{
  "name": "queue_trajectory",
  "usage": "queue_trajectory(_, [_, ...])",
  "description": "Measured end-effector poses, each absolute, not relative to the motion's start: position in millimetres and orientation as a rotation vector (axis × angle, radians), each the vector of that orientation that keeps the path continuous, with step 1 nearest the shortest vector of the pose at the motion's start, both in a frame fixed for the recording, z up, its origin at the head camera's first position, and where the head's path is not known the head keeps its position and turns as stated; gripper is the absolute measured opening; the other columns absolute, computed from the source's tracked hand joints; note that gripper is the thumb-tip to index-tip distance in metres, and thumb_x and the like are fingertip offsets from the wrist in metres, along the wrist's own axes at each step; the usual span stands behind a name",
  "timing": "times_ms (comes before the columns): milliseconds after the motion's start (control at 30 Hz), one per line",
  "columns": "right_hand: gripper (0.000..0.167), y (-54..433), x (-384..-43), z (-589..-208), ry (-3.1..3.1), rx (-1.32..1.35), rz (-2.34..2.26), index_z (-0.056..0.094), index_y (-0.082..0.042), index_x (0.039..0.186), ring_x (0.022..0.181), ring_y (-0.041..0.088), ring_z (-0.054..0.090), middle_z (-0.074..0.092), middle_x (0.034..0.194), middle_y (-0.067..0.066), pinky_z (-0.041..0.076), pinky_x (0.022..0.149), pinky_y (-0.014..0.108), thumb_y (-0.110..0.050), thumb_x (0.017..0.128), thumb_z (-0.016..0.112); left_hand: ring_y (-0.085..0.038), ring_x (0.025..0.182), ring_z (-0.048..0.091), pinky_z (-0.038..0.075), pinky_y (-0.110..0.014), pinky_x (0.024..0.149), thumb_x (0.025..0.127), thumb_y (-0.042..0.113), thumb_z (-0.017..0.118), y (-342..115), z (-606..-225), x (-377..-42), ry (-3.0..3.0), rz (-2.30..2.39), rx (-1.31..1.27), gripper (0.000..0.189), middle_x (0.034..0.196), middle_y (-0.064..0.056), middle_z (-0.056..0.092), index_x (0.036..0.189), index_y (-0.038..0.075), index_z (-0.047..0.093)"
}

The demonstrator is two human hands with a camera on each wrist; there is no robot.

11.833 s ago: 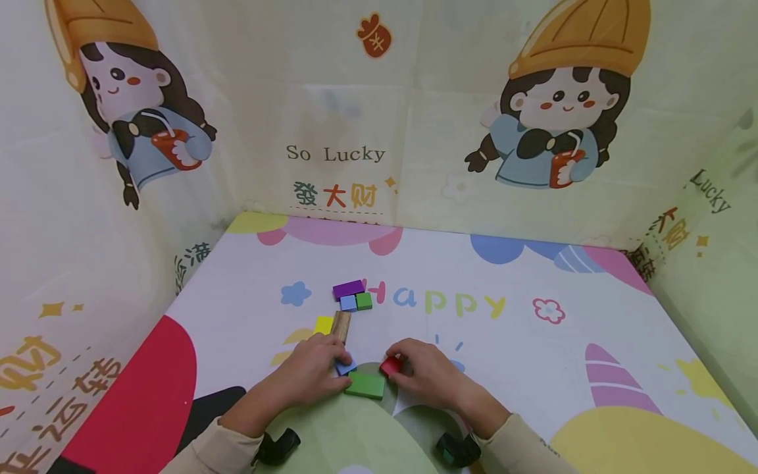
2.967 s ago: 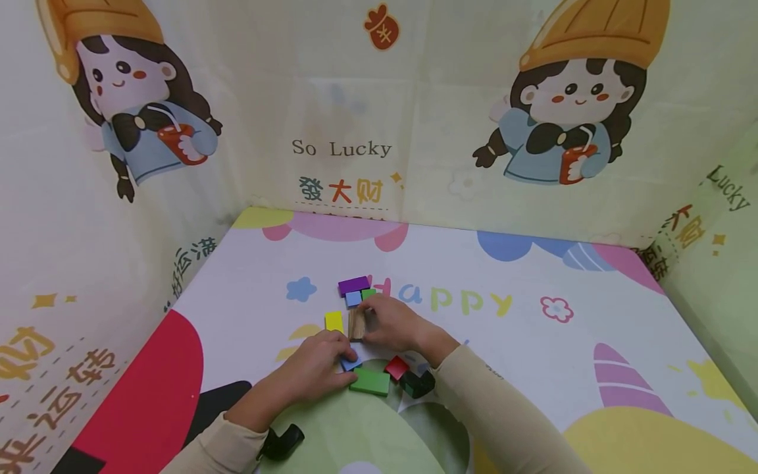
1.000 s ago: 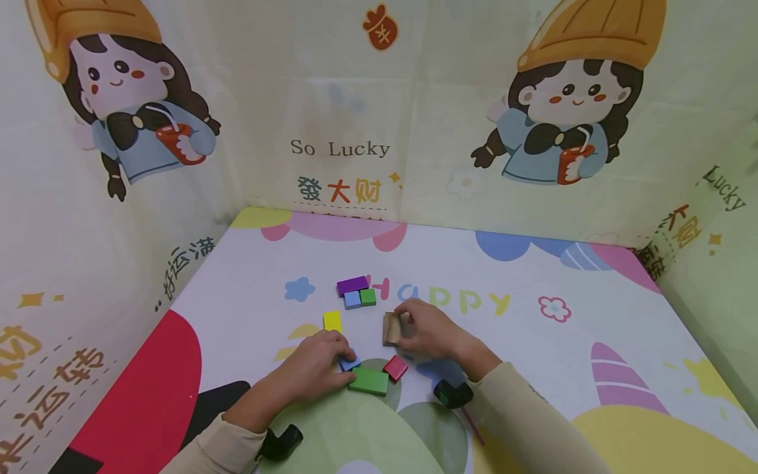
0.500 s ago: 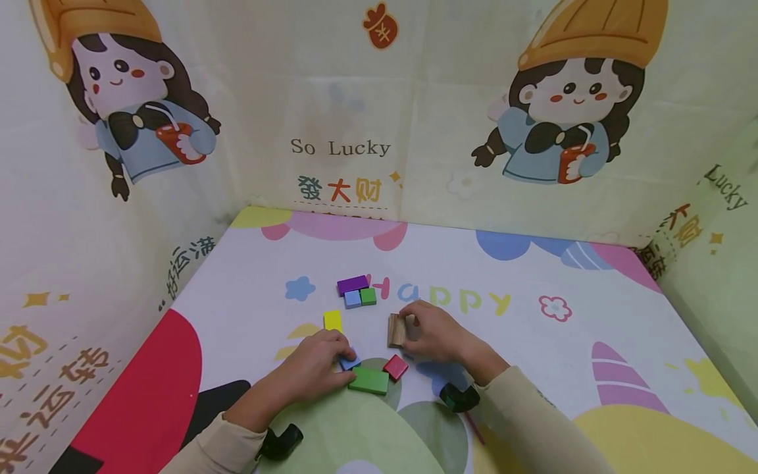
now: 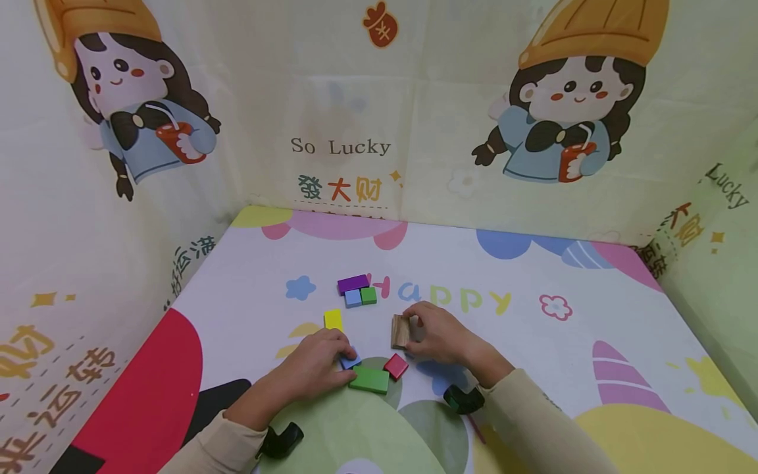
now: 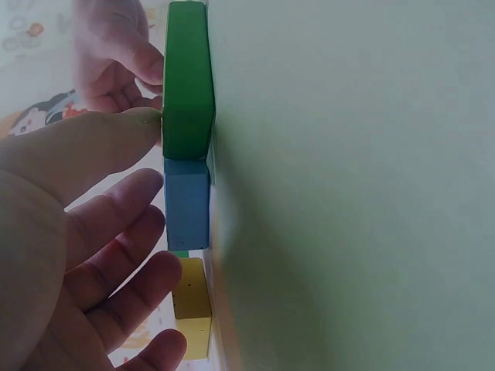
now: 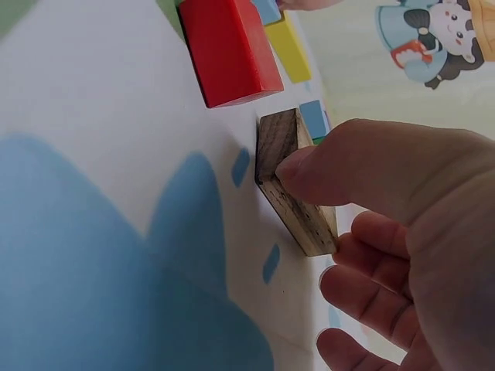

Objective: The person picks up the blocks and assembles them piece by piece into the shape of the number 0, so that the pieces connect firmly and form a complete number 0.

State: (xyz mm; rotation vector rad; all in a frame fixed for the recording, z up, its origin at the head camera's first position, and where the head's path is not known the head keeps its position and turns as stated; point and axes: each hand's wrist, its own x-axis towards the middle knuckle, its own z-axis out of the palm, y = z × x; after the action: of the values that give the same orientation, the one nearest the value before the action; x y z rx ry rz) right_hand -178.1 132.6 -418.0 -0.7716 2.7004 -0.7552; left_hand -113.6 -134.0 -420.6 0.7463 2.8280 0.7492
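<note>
A cloth wall (image 5: 438,118) bounds the far edge of the printed mat (image 5: 533,342), well beyond the long green block (image 5: 370,380). To the right of that block, white and yellow mat stretches to the mat's right edge.

The left hand (image 5: 314,362) lies at the green block's left end, fingers spread and loosely bent, its thumb touching that block. The right hand (image 5: 441,334) is beyond and to the right of it, narrowed to a pinch, thumb and finger at opposite ends of the wooden block (image 5: 400,331).

The green block's long axis runs left to right. The wooden block, beyond its right end, runs nearly crosswise to that, front to back, far end towards the word "Happy" (image 5: 444,296).

Well beyond the green block, the purple block (image 5: 353,284) lies roughly sideways. Nearer and left is the yellow block (image 5: 333,319), partly hidden. The red block (image 5: 396,367) sits cornerwise at the green block's right end; the blue block (image 6: 187,205) touches its left end.
</note>
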Motion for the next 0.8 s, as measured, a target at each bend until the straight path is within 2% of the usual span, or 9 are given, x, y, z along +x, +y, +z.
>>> queue_trajectory(800, [0.048, 139.5, -172.2, -421.2, 2.724, -0.805, -0.749, 0.059, -0.005, 0.124, 0.101, 0.021, 0.057, 0.059, 0.122, 0.007, 0.051, 0.088, 0.04, -0.019, 0.083, 0.08, -0.02, 0.099, 0.056, 0.046, -0.045, 0.089, 0.085, 0.025, 0.081, -134.4, -419.2, -112.2, 2.82, 0.76, 0.737, 0.02, 0.099, 0.002, 0.061, 0.097, 0.009, 0.075])
